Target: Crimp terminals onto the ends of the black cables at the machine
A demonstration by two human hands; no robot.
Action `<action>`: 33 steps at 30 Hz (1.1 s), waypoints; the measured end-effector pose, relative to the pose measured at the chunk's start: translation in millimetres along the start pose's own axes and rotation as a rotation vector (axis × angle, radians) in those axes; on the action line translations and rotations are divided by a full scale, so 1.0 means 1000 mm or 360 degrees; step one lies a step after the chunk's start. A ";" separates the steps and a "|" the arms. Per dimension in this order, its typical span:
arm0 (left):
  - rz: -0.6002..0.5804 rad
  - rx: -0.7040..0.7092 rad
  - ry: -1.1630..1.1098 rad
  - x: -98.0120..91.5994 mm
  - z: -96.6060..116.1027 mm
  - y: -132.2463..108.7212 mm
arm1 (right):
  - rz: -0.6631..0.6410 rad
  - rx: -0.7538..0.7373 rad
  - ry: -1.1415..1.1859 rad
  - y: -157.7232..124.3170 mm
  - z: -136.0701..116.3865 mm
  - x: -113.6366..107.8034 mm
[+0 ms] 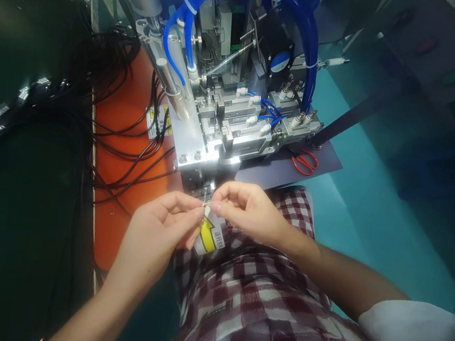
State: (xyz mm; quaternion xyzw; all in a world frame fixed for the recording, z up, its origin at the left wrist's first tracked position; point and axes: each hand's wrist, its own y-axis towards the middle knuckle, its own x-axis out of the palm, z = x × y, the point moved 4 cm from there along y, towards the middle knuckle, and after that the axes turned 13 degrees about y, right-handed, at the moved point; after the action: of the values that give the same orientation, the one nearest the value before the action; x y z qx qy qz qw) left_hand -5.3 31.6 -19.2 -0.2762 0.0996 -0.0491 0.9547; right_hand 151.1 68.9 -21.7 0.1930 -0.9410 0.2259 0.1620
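Observation:
My left hand [158, 233] and my right hand [248, 209] meet in front of a metal machine [223, 122], fingertips pinched together on a thin wire end [207, 203]. The wire piece is tiny and I cannot make out its details. Just below the fingertips a white label with a yellow arrow [209, 235] shows on the machine's front. Both hands hover over my lap, covered in red and white checked cloth [256, 300].
Blue air hoses [303, 34] arch over the machine. Black cables [130, 146] lie in a tangle on an orange mat [123, 124] at the left. Red-handled scissors [306, 161] rest on a dark sheet right of the machine. A teal floor lies to the right.

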 end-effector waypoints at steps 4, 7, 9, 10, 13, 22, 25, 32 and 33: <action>0.0002 -0.0017 0.0003 0.001 0.001 0.000 | 0.0011 -0.0008 -0.0087 -0.002 -0.003 -0.001; 0.0004 -0.0020 0.0036 0.001 -0.001 0.000 | 0.0027 -0.0032 -0.0172 -0.002 -0.005 -0.003; -0.0003 -0.0006 0.0041 0.000 -0.002 0.000 | 0.0039 -0.0053 -0.0187 -0.002 -0.005 -0.003; -0.0008 0.0001 0.0043 -0.001 -0.003 0.000 | 0.0038 -0.0062 -0.0180 -0.002 -0.004 -0.003; -0.0010 0.0008 0.0062 -0.001 -0.004 0.000 | 0.0004 -0.0084 -0.0128 -0.001 -0.001 -0.002; 0.0445 0.0484 0.0755 -0.002 0.011 -0.003 | 0.0089 -0.0122 -0.0059 0.010 0.005 -0.009; 0.0544 0.0705 0.1059 -0.002 0.016 0.000 | 0.0107 -0.0089 -0.0028 0.015 0.005 -0.012; 0.0525 0.0696 0.0985 0.000 0.022 0.007 | 0.0058 -0.0163 -0.0183 0.014 0.002 -0.020; 0.0531 0.0700 0.0981 0.001 0.023 0.007 | 0.0055 -0.0184 -0.0236 0.014 0.002 -0.021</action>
State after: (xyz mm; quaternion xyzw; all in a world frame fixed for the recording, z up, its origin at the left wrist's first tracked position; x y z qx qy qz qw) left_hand 0.6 48.7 -4.1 -0.0179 0.4114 0.0059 0.9113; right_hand 162.9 85.7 -36.2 0.1831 -0.9651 0.1589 0.0988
